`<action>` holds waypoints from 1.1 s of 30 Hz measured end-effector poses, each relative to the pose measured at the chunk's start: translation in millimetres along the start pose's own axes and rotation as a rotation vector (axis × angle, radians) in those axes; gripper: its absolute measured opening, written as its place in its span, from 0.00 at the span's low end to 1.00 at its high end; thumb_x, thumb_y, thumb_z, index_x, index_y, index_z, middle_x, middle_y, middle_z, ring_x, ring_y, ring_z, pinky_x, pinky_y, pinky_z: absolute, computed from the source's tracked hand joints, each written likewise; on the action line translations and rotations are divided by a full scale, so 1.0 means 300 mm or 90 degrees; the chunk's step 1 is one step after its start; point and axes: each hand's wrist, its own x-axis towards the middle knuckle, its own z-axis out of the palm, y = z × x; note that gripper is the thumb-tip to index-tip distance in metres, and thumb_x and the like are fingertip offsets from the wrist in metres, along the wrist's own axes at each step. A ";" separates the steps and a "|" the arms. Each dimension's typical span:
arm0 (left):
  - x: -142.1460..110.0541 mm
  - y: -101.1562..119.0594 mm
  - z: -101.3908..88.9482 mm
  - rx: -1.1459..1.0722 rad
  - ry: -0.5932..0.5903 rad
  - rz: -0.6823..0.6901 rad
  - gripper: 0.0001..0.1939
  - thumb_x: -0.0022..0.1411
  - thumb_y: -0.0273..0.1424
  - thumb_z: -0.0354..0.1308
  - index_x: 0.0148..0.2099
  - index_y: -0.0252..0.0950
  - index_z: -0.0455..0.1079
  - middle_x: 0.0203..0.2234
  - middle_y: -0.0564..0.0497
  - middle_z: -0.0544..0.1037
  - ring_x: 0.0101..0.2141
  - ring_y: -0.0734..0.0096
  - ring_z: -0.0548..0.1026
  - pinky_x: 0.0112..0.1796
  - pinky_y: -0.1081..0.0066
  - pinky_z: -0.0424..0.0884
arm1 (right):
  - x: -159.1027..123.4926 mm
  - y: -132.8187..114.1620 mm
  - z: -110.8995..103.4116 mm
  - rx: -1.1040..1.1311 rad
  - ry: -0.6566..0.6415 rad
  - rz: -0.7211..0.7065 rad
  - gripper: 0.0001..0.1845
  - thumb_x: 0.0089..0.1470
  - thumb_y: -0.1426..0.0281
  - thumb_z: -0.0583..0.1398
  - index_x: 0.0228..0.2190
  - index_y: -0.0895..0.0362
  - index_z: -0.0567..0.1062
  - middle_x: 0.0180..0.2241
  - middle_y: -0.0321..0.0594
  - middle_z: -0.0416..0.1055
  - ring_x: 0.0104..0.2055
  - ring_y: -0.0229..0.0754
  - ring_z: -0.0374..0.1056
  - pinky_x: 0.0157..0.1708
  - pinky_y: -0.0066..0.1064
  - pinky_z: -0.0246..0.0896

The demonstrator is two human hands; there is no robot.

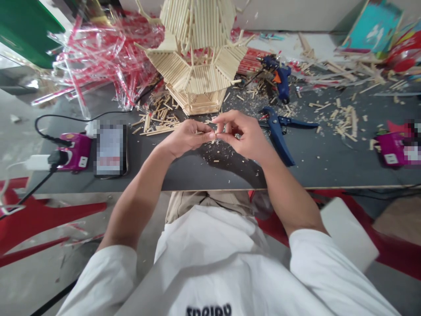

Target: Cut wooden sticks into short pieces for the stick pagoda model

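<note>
My left hand and my right hand meet above the dark tabletop, fingertips almost touching. Both pinch small pale wooden stick pieces; the left holds a thin stick lying sideways, the right holds a short piece upright. Just beyond my hands stands a tower model built of wooden sticks, with tiered angled roofs. Loose cut sticks lie at its left foot.
Blue cutting pliers lie right of my hands, a blue glue gun behind them. A phone and a purple device with cables sit at left. Red-and-clear wrappers are heaped at back left. Stick offcuts litter the right.
</note>
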 end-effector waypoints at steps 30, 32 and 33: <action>0.003 -0.001 0.003 0.018 0.025 0.002 0.26 0.55 0.51 0.76 0.38 0.31 0.79 0.18 0.60 0.59 0.20 0.83 0.54 0.22 0.73 0.46 | 0.002 -0.015 -0.003 -0.133 0.028 -0.097 0.10 0.67 0.72 0.63 0.47 0.48 0.82 0.43 0.37 0.82 0.41 0.40 0.77 0.42 0.32 0.71; 0.002 0.003 0.005 0.020 0.028 0.001 0.27 0.55 0.51 0.75 0.38 0.30 0.79 0.18 0.60 0.59 0.20 0.83 0.53 0.22 0.73 0.46 | 0.003 -0.020 -0.006 -0.138 0.019 -0.084 0.11 0.68 0.72 0.62 0.48 0.48 0.82 0.42 0.37 0.82 0.39 0.39 0.77 0.41 0.32 0.71; 0.002 0.005 0.007 0.020 0.028 0.000 0.27 0.55 0.51 0.75 0.38 0.30 0.79 0.18 0.60 0.59 0.20 0.83 0.53 0.22 0.73 0.46 | 0.003 -0.021 -0.007 -0.139 0.014 -0.076 0.12 0.68 0.72 0.62 0.49 0.48 0.82 0.41 0.37 0.81 0.37 0.38 0.76 0.38 0.31 0.70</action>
